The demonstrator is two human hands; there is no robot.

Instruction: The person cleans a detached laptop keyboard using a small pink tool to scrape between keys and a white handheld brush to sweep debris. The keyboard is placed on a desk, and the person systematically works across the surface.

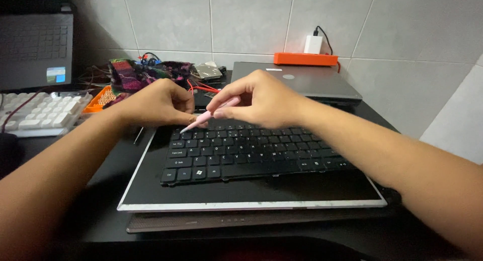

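Two hands meet over the loose black keyboard (246, 153): right hand (261, 102) pinching a slim, light pink tool (204, 119) mid-shaft, tip at the top-left keys; left hand (161, 102) curled beside it, grip unclear

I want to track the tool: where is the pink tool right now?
In the head view, the pink tool is left of centre, pinched in the right hand, its tip at the black keyboard's upper-left keys.

Electronics repair bench: loose laptop keyboard (241, 153), bare screen panel (251, 193), closed laptop (302, 82), tangled wires (146, 69).
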